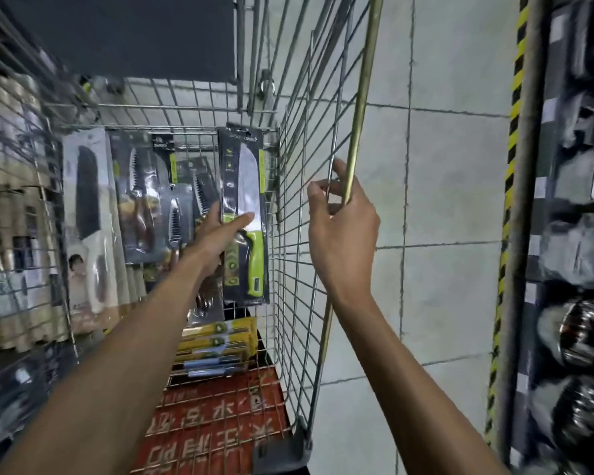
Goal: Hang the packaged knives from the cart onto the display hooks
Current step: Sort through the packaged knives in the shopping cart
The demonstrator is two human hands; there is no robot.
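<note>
Where visible beyond cart [355, 138], seemingly tiled floor [453, 200].

Pale grey tiled floor [453, 173] crossed by thin dark grout lines, under even light with no strong shadows. At right, a grey metal shelf upright edged with yellow-and-black hazard striping [511, 186] stands beside blurred shelves of dark, glossy wrapped goods [576, 234]. At left are stacked brown corrugated cardboard boxes [7, 214], and a flat dark grey panel [134, 36] fills the top.

Lime-green knife handle [255, 255]; yellow-black striped post edge [515, 108].
</note>
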